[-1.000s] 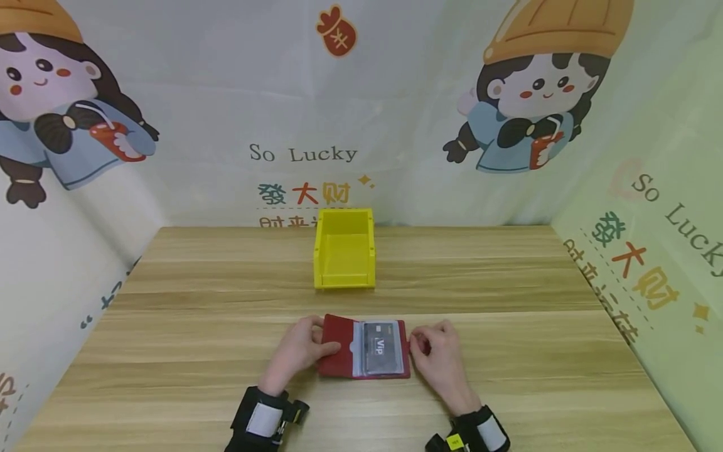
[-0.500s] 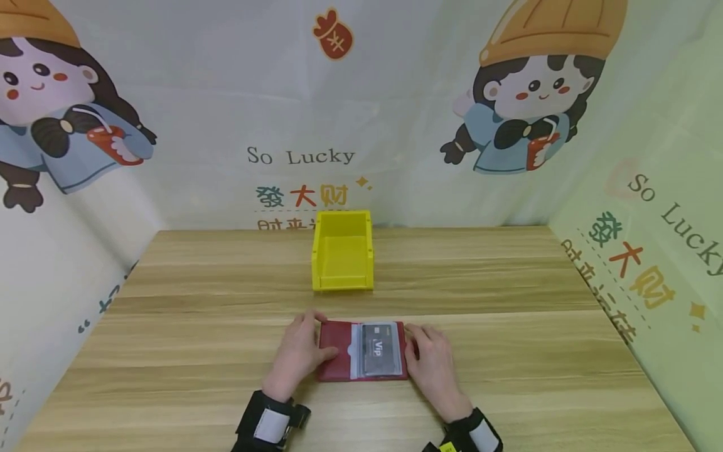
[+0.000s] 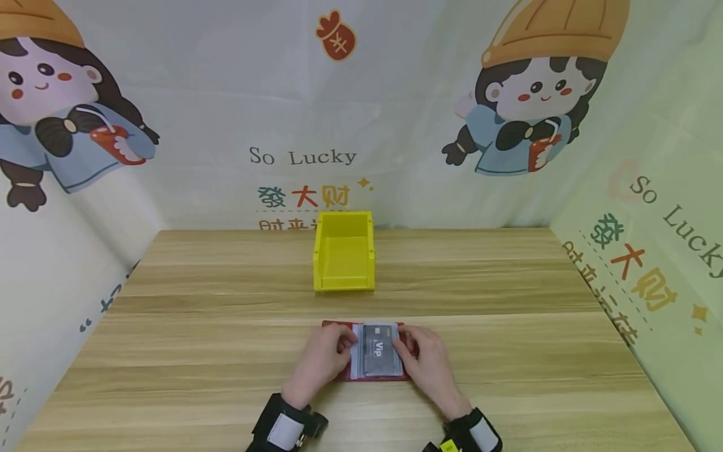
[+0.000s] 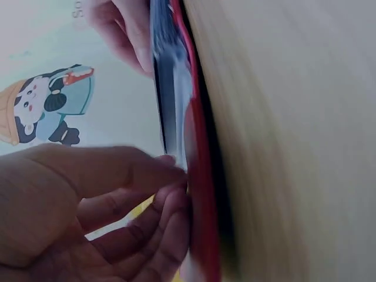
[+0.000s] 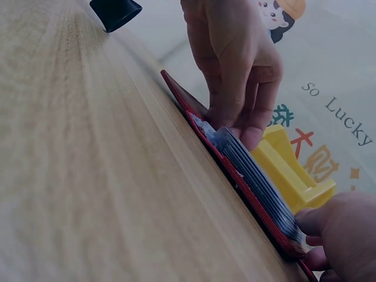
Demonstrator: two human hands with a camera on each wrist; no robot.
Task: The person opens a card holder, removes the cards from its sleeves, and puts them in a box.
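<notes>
A red card holder (image 3: 373, 379) lies spread on the table, its clear plastic sleeves (image 5: 258, 176) stacked over the right half. The top sleeve shows a dark card (image 3: 379, 348) lettered "Vip". My left hand (image 3: 322, 355) reaches across the left cover, thumb and forefinger pinching at the sleeves' inner edge near the fold, as the left wrist view also shows. With thumb at the sleeves' outer edge and fingers at the cover's edge, my right hand (image 3: 432, 364) grips the right side. Its lower fingers are partly hidden in the right wrist view.
A yellow plastic bin (image 3: 343, 282) stands behind the card holder at the back of the wooden table (image 3: 480, 270). A printed cloth backdrop (image 3: 395, 113) rises along the rear and both sides. Black camera straps (image 3: 285, 427) sit on my wrists.
My left hand has moved right from the holder's left edge to the sleeves' inner edge. My right hand has come in from beside the right edge to grip it.
</notes>
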